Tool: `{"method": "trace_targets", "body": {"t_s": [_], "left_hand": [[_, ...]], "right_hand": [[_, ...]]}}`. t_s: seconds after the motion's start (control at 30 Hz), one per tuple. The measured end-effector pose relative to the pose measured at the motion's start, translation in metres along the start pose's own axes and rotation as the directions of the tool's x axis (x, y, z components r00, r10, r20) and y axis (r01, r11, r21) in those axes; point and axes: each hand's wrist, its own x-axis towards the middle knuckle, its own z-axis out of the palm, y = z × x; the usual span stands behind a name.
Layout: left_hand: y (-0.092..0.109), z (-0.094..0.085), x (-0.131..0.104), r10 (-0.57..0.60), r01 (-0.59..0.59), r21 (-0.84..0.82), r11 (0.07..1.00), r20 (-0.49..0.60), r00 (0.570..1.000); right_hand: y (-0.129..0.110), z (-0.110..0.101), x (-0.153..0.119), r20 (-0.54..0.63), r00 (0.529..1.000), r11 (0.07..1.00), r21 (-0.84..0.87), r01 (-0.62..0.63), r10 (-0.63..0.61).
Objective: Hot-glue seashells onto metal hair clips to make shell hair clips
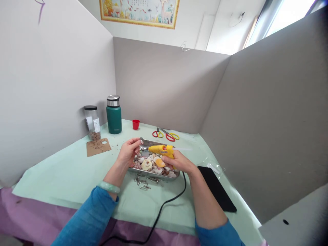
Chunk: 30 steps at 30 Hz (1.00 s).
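My right hand point(176, 160) is wrapped round the handle of a yellow hot glue gun point(160, 149). A clear glue stick point(183, 149) sticks out of its back, and its nozzle points left. My left hand point(129, 150) pinches a small piece point(141, 140) at the fingertips, just beyond the nozzle; its kind is too small to make out. Under both hands lies a metal tray point(153, 175) of mixed seashells point(147, 165), partly hidden by them. Several small metal clips or pins point(145, 182) lie loose in front of the tray.
A green flask point(114, 118), a jar point(92, 124) and a brown card point(98, 147) stand or lie at the left. Behind the tray are a red cup point(136, 124) and scissors point(170, 136). A black slab point(217, 189) lies right. The black cord point(164, 205) crosses the front.
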Motion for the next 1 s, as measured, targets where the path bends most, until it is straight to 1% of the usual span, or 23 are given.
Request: {"method": "trace_targets", "body": {"t_s": [0.07, 0.13, 0.2, 0.23, 0.27, 0.33, 0.4, 0.43, 0.5, 0.53, 0.6, 0.63, 0.67, 0.73, 0.77, 0.8, 0.87, 0.9, 0.93, 0.97, 1.0], "left_hand": [[0.004, -0.002, 0.000, 0.001, -0.001, -0.004, 1.000, 0.004, 1.000], [0.010, -0.004, 0.001, 0.001, -0.001, -0.006, 1.000, 0.009, 1.000], [0.017, -0.007, 0.001, -0.002, 0.002, -0.006, 1.000, 0.018, 1.000], [0.020, -0.009, 0.001, -0.005, 0.005, -0.005, 1.000, 0.022, 1.000], [0.023, -0.010, 0.001, -0.008, 0.008, -0.005, 1.000, 0.025, 1.000], [0.029, -0.012, 0.001, -0.017, 0.018, -0.006, 1.000, 0.028, 0.999], [0.032, -0.014, -0.001, -0.035, 0.035, -0.013, 0.999, 0.026, 0.999], [0.034, -0.014, -0.002, -0.049, 0.049, -0.016, 0.999, 0.021, 0.999], [0.036, -0.016, -0.004, -0.071, 0.071, -0.022, 0.997, 0.005, 0.997], [0.037, -0.016, -0.005, -0.076, 0.076, -0.022, 0.997, -0.004, 0.997], [0.039, -0.017, -0.007, -0.075, 0.074, -0.021, 0.997, -0.020, 0.997], [0.040, -0.018, -0.009, -0.073, 0.072, -0.022, 0.997, -0.029, 0.997], [0.041, -0.018, -0.010, -0.072, 0.071, -0.025, 0.997, -0.041, 0.997], [0.042, -0.020, -0.012, -0.078, 0.076, -0.035, 0.996, -0.071, 0.994], [0.042, -0.021, -0.013, -0.086, 0.082, -0.041, 0.996, -0.085, 0.993], [0.043, -0.021, -0.014, -0.094, 0.090, -0.050, 0.995, -0.097, 0.991], [0.044, -0.023, -0.017, -0.106, 0.098, -0.070, 0.993, -0.117, 0.987], [0.045, -0.023, -0.018, -0.110, 0.100, -0.083, 0.991, -0.127, 0.986], [0.046, -0.023, -0.019, -0.114, 0.101, -0.097, 0.990, -0.135, 0.984], [0.047, -0.023, -0.021, -0.118, 0.102, -0.112, 0.988, -0.141, 0.983], [0.048, -0.023, -0.022, -0.126, 0.108, -0.127, 0.986, -0.145, 0.981]], "right_hand": [[0.001, -0.002, 0.000, -0.078, 0.997, 0.982, -0.184, -0.041, 0.027], [0.002, -0.001, 0.002, -0.121, 0.993, 0.911, -0.409, -0.056, 0.007], [0.003, 0.002, 0.005, -0.101, 0.995, 0.795, -0.604, -0.058, -0.004], [0.003, 0.004, 0.006, -0.082, 0.997, 0.736, -0.674, -0.058, 0.004], [0.004, 0.006, 0.008, -0.065, 0.998, 0.686, -0.726, -0.058, 0.014], [0.003, 0.006, 0.008, -0.041, 0.998, 0.615, -0.786, -0.057, 0.041], [0.000, 0.002, 0.007, -0.001, 0.997, 0.595, -0.803, -0.045, 0.074], [-0.004, -0.002, 0.006, 0.032, 0.995, 0.609, -0.792, -0.031, 0.092], [-0.014, -0.013, 0.007, 0.117, 0.986, 0.681, -0.732, 0.001, 0.123], [-0.020, -0.018, 0.010, 0.141, 0.984, 0.720, -0.694, 0.017, 0.112], [-0.032, -0.022, 0.021, 0.157, 0.986, 0.745, -0.663, 0.065, 0.054], [-0.037, -0.020, 0.029, 0.184, 0.983, 0.744, -0.658, 0.114, 0.012], [-0.041, -0.015, 0.039, 0.239, 0.971, 0.735, -0.653, 0.182, -0.028], [-0.045, 0.003, 0.062, 0.396, 0.910, 0.697, -0.619, 0.362, -0.121], [-0.045, 0.015, 0.074, 0.456, 0.877, 0.662, -0.612, 0.433, -0.152], [-0.044, 0.026, 0.085, 0.509, 0.847, 0.629, -0.609, 0.483, -0.157], [-0.041, 0.043, 0.104, 0.591, 0.797, 0.583, -0.606, 0.540, -0.125], [-0.040, 0.048, 0.111, 0.627, 0.774, 0.568, -0.605, 0.558, -0.092], [-0.039, 0.049, 0.116, 0.644, 0.764, 0.548, -0.625, 0.556, -0.040], [-0.038, 0.045, 0.120, 0.640, 0.768, 0.525, -0.660, 0.537, 0.020], [-0.037, 0.039, 0.122, 0.607, 0.790, 0.503, -0.709, 0.494, 0.081]]}}
